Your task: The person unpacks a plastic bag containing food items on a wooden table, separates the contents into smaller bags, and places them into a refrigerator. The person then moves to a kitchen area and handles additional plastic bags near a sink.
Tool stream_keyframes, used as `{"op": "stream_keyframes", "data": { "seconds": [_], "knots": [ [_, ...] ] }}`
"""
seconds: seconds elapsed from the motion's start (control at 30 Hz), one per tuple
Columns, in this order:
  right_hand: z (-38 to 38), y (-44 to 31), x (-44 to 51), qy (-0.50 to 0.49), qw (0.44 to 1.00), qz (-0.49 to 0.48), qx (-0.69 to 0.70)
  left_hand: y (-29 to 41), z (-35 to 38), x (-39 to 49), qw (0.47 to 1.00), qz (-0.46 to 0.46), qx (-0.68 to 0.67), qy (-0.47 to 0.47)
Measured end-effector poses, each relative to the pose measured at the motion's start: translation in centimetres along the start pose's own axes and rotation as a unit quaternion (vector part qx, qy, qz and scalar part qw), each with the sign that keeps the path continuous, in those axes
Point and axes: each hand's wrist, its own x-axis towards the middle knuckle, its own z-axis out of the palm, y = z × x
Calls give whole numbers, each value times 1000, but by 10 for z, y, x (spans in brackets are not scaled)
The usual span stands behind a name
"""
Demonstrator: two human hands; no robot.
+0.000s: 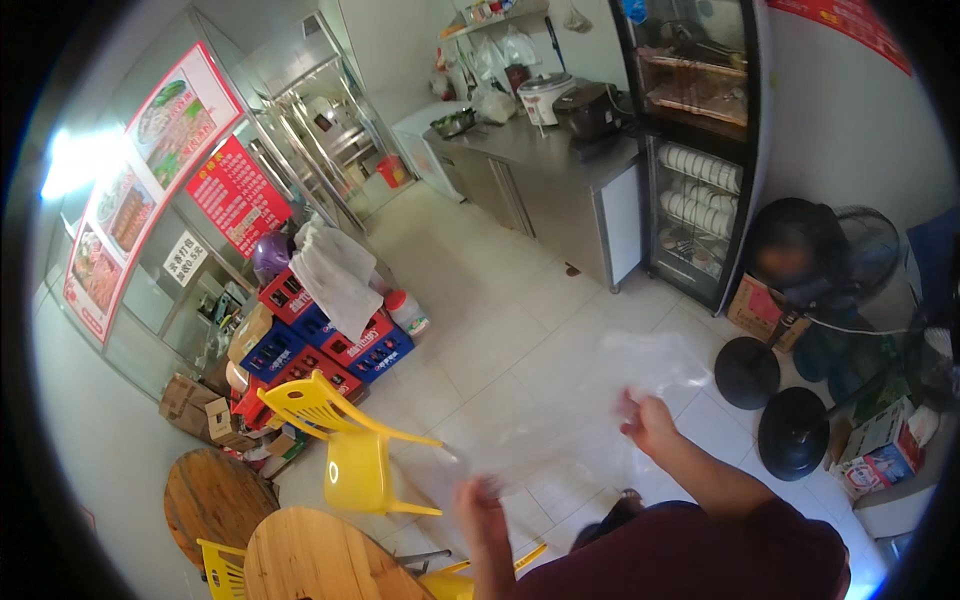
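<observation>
A sheet or bag of clear plastic film spans the air between my two hands, blurred by motion, with the tiled floor showing through it. My left hand, low at the centre of the view, grips one side of the film with curled fingers. Farther right and a little higher, my right hand pinches the other side. Part of the film billows out above and beyond my right hand. Its outline is too faint to tell its exact shape.
A yellow plastic chair stands left of the film, beside round wooden tables. Stacked drink crates lie beyond. Fan bases stand at right, near a glass-door cabinet. A steel counter runs along the back.
</observation>
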Motion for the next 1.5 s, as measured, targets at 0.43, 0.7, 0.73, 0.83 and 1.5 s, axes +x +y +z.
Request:
{"op": "stream_keyframes", "data": {
  "seconds": [0.43, 0.7, 0.73, 0.83, 1.5],
  "knots": [
    [276, -36, 320, -54, 992, -4, -110, 83, -51, 364, 917, 198, 206, 280],
    [369, -110, 494, 34, 998, -53, -4, 141, 8, 684, 755, 501, 344, 245],
    [385, -115, 516, 29, 999, -42, 12, 153, 21, 716, 721, 541, 353, 250],
    [442, -125, 580, -3, 999, 1, 43, 155, 74, 781, 561, 574, 566, 187],
    [1073, -306, 959, -405, 913, 7, -44, -1, -13, 1332, 563, 15, 820, -103]
  ]
}}
